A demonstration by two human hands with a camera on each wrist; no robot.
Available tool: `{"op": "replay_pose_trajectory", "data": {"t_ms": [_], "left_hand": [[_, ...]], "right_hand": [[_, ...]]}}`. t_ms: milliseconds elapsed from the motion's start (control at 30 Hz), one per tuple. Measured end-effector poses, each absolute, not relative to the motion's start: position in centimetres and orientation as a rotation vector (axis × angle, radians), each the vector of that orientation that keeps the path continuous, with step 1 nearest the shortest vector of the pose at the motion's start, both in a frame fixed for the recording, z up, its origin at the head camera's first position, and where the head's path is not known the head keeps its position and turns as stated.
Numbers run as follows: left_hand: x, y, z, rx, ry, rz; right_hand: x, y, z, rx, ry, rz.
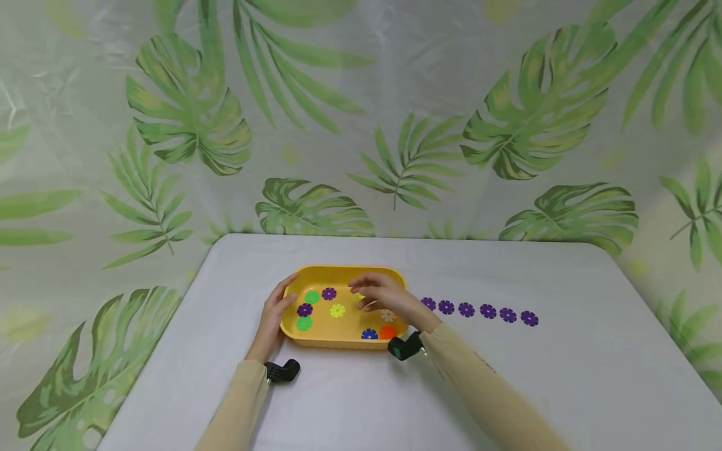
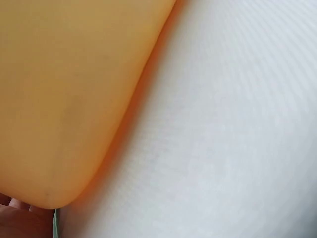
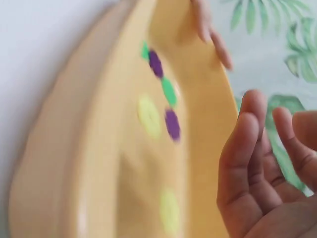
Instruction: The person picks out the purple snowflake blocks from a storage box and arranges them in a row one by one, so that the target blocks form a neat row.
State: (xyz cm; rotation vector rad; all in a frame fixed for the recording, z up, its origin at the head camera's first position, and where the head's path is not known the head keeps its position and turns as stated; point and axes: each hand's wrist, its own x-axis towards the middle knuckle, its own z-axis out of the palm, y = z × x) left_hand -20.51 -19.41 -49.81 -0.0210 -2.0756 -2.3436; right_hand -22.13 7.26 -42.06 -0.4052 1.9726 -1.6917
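A yellow tray (image 1: pixel 333 344) holds several flower-shaped discs, among them a purple disc (image 1: pixel 329 294), a yellow disc (image 1: pixel 337 311), a green disc (image 1: pixel 304 323), a blue disc (image 1: pixel 369 334) and an orange disc (image 1: pixel 387 332). My left hand (image 1: pixel 276 313) grips the tray's left end, thumb over the rim; the left wrist view shows mostly the tray's outer wall (image 2: pixel 74 99). Above the tray's right part hovers my right hand (image 1: pixel 389 297), fingers loosely bent and apart, nothing seen between them. In the right wrist view this hand (image 3: pixel 267 173) appears beside the tray wall (image 3: pixel 208 109).
Right of the tray, several purple discs (image 1: pixel 487 311) lie in a row on the white table (image 1: pixel 338 401). Behind the table hangs a leaf-patterned cloth (image 1: pixel 406 81). A black wrist device (image 1: pixel 405 346) sits near the tray's front right corner.
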Motion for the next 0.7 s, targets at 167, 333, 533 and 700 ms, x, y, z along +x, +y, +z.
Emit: {"op": "replay_pose_trajectory", "data": {"t_ms": [167, 333, 533, 700], "left_hand": [[-20.7, -19.4, -50.0, -0.039, -2.083, -2.347], [-21.0, -19.4, -50.1, -0.048, -2.109, -2.320], [-20.9, -19.5, -50.0, -0.063, -2.115, -2.305], [-20.8, -19.6, -50.0, -0.065, -2.120, -2.305]], "right_hand": [[-22.2, 1.8, -43.0, -0.341, 1.900, -1.649], [-22.3, -1.4, -43.5, -0.263, 1.909, -1.578], [-22.8, -3.3, -44.1, -0.192, 1.903, -1.536], [-22.9, -4.0, -44.5, -0.167, 1.921, -1.503]]}}
